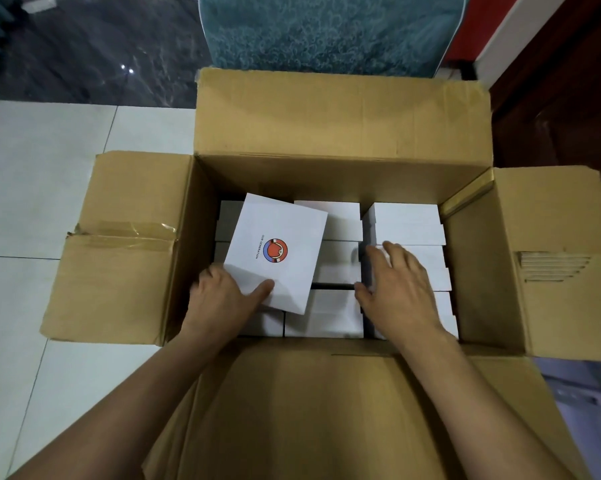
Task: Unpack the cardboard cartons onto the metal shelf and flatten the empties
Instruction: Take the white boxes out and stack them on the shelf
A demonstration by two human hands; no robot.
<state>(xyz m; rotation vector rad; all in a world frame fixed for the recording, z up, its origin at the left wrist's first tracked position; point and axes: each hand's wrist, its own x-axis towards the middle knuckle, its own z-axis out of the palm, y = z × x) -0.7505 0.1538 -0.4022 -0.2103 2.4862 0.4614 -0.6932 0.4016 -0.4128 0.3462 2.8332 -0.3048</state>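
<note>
An open cardboard carton (326, 174) stands on the floor below me, all flaps folded out. Inside lie several small white boxes (408, 223) packed in rows. My left hand (219, 299) holds one white box with a red and blue round logo (278, 251), tilted above the left rows, thumb on its top face and fingers under its near corner. My right hand (399, 289) reaches into the carton's right side, fingers spread and slightly bent over the white boxes there, with the fingertips dipping into the gap between two rows.
The carton sits on pale floor tiles (49, 168). A teal mat (326, 29) lies beyond the far flap, with dark glossy flooring (94, 46) to its left. A dark wooden door or panel (562, 98) stands at the right. No metal shelf is in view.
</note>
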